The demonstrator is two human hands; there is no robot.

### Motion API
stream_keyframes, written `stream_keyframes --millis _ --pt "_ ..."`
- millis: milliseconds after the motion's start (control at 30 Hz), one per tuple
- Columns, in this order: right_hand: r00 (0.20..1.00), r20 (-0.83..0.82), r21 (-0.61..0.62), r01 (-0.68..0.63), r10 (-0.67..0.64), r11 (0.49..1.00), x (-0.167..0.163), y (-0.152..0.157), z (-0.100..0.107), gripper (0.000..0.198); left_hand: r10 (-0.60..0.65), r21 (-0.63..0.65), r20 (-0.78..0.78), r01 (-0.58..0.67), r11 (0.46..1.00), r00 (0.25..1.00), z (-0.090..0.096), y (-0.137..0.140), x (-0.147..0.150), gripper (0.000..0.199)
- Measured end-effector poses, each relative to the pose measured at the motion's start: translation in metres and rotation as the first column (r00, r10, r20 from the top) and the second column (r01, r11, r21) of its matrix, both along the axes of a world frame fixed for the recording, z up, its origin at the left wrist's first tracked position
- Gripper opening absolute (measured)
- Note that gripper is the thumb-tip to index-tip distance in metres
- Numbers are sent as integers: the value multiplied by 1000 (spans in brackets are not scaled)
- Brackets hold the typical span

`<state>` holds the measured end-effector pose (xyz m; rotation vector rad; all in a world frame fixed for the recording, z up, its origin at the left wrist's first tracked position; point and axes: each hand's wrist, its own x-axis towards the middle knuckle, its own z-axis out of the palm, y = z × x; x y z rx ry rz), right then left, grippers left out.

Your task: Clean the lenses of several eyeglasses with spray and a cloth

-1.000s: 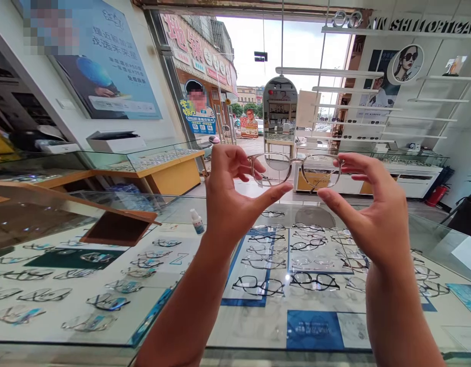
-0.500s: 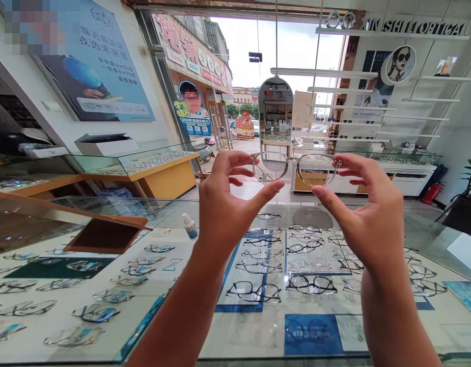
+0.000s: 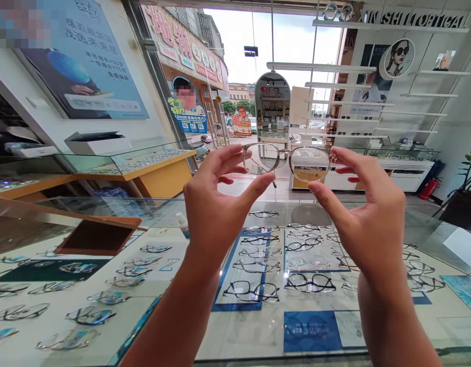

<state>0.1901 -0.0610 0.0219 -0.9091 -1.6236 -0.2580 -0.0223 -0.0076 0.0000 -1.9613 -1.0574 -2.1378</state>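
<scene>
A pair of clear-framed eyeglasses (image 3: 284,152) is held up at arm's length above the glass counter, lenses upright. My left hand (image 3: 223,199) pinches its left side, thumb by the lower rim and fingers at the upper corner. At the opposite hinge, my right hand (image 3: 363,204) grips the frame between fingers and thumb. One dark temple tip shows below the left lens. Beneath my hands, several spectacle frames lie in rows in the display case, among them a black pair (image 3: 310,282) and another dark pair (image 3: 251,291).
A wooden-framed tray or mirror (image 3: 98,236) rests on the counter at left, near a small spray bottle (image 3: 182,224). Across the floor stand a yellow-fronted display case (image 3: 162,178), an arched mirror (image 3: 272,109) and white wall shelves (image 3: 350,105). A potted plant (image 3: 464,199) is at right.
The eyeglasses and my left hand have shifted slightly left and up in view. The glasses have turned a little, and a temple tip now shows below the left lens. Both hands keep their hold.
</scene>
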Motion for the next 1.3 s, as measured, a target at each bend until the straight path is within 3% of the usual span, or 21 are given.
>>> stream_keyframes --millis 267,800,1300 --pt "999 7 52 34 -35 998 0 0 0 43 18 44 -39 -17 999 999 1 -2 -1 48" --pt "1000 -10 -13 0 0 1000 4 -7 2 48 50 32 -24 -49 998 998 4 -7 7 44" --pt "1000 17 17 23 -23 1000 5 -5 0 47 92 58 -38 -89 994 995 4 -6 6 45"
